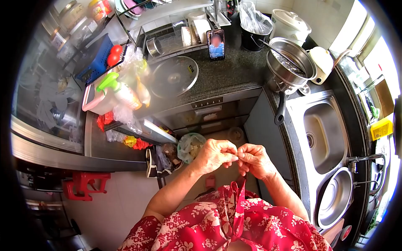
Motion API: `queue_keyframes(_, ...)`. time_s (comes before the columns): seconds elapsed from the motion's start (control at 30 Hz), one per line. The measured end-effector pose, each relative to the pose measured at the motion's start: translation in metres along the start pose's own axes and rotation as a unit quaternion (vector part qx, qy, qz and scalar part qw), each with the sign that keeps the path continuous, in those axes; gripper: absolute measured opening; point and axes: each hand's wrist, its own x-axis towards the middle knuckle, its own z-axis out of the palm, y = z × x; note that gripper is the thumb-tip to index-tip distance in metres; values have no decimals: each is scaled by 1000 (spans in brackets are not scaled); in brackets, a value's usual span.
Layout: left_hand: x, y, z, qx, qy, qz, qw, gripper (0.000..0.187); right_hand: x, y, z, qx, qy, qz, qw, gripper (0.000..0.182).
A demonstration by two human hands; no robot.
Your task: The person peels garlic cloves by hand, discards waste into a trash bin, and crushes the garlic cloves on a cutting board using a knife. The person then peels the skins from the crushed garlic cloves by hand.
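My left hand (214,155) and my right hand (256,160) meet in front of my chest, their thumbs and fingertips pinched together. Whatever lies between the fingertips is too small to make out. Behind and below my left hand, a bin with a pale green bag (191,146) stands on the floor, holding light scraps. Just under my hands hangs the tied bow of the red floral garment (237,201).
A steel pot (292,62) with a black handle stands near the sink (324,134). A phone (216,44) leans on the dish rack. A glass lid (174,77), spray bottle (121,92) and blue basket (95,58) are at the left. A red stool (86,185) stands on the floor.
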Motion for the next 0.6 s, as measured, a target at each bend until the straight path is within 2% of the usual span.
queue_keyframes(0.33,2,-9,9,-20,59,40,997,9,1,5,0,14,28,-57,998,14)
queue_keyframes(0.6,2,-12,8,-86,53,11,995,8,0,7,1,12,38,-56,998,13)
